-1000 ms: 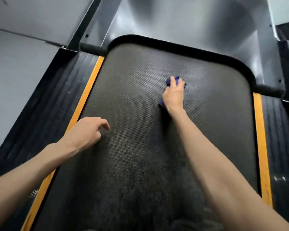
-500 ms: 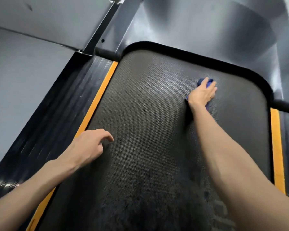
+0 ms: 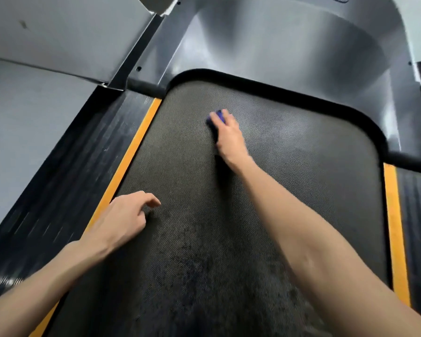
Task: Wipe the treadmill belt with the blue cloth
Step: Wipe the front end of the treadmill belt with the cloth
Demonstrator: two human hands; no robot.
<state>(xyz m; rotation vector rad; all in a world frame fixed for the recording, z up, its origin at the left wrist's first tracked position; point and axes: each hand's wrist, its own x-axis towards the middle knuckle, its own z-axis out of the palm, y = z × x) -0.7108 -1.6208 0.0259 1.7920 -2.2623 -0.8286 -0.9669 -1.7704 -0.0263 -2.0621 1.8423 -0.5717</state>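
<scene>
- The right hand (image 3: 229, 137) is stretched far forward and presses the blue cloth (image 3: 215, 117) flat against the treadmill belt (image 3: 289, 178), in the far part of the belt, left of its middle.
- Its fingers lie over the cloth and hold it down; only a small blue edge shows past the blurred fingertips.
- The left hand (image 3: 122, 220) rests at the near left edge of the belt, just beside the orange stripe (image 3: 134, 152), its fingers loosely curled and holding nothing.
- A grey motor cover (image 3: 277, 45) rises beyond the belt's far end.
- Darker mottled patches mark the near part of the belt.
</scene>
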